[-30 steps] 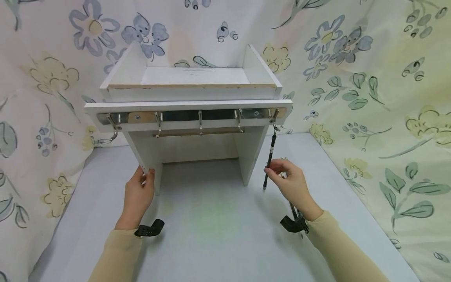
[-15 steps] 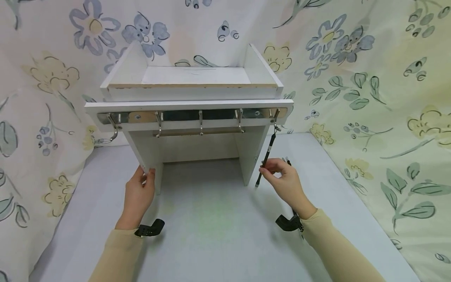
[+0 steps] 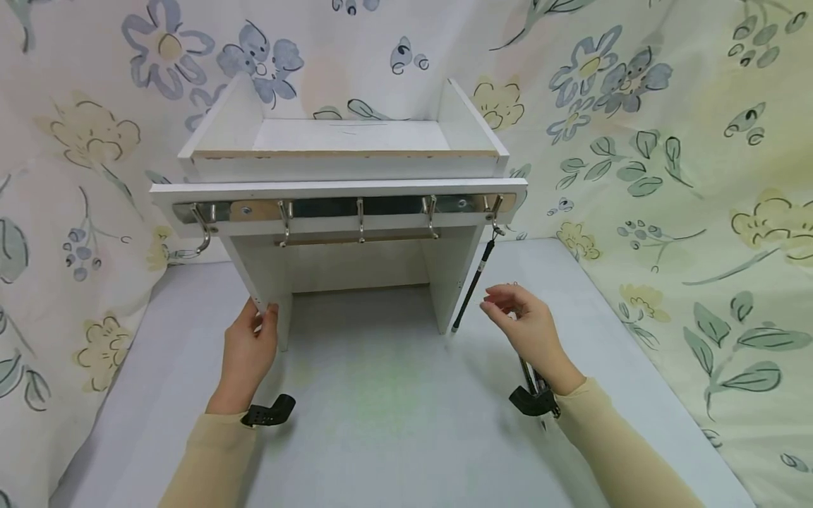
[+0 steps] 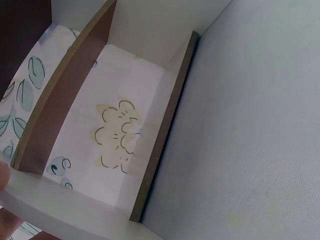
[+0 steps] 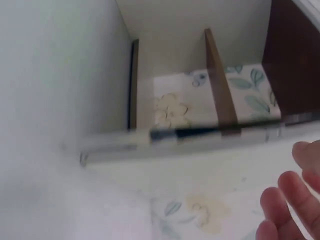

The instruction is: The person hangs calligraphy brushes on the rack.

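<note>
We find the black rod (image 3: 473, 288) hanging aslant from the end hook (image 3: 496, 212), right of the frame's centre, clear of the right hand (image 3: 531, 333), its fingers released. The left hand (image 3: 248, 354) pinches the white shelf (image 3: 349, 169). A knock, we judge, could unhook the rod.

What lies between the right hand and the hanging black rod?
No object; the head view shows bare tabletop between the right hand and the black rod.
</note>
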The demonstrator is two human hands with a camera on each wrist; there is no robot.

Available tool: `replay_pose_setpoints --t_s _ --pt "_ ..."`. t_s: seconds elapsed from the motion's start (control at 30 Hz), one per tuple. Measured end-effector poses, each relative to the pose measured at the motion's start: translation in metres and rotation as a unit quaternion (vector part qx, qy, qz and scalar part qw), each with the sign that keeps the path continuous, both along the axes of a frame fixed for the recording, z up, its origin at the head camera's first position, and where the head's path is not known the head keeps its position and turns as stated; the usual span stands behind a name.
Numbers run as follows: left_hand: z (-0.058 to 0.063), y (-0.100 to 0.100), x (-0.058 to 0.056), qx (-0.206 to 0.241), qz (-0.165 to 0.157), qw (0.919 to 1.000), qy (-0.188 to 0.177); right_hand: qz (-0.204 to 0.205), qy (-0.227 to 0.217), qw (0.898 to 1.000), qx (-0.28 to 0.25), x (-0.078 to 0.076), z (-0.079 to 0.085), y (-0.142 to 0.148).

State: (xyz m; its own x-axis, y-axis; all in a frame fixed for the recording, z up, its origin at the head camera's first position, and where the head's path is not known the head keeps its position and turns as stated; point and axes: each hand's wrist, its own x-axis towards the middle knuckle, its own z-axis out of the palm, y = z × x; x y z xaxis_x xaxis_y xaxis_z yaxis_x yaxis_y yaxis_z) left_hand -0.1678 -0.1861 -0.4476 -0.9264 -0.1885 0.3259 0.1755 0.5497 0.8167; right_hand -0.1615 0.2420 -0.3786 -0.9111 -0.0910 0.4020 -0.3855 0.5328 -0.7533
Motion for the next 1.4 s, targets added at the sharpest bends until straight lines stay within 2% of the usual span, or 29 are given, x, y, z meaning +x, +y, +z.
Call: replay_pose_setpoints --t_s 0.23,0.4,0.57,1.03,1.4 --pt "0.001 0.0 0.0 -0.001 0.001 1.0 -0.002 -0.056 -0.063 0.996 0.019 -0.019 -0.038 0.047" --pt "0.001 0.0 0.001 0.0 0.001 1.0 -0.001 -0.102 -0.122 0.987 0.033 -0.024 -0.058 0.074" --pt "0.001 0.001 0.001 0.001 0.0 1.0 0.001 -0.128 -0.169 0.977 0.036 -0.027 -0.076 0.095" --pt "0.0 0.001 0.0 0.003 0.0 1.0 -0.005 -0.154 -0.258 0.953 0.049 -0.025 -0.101 0.119" --pt "0.001 0.001 0.0 -0.001 0.005 1.0 -0.006 -0.164 -0.254 0.952 0.056 -0.032 -0.109 0.118"
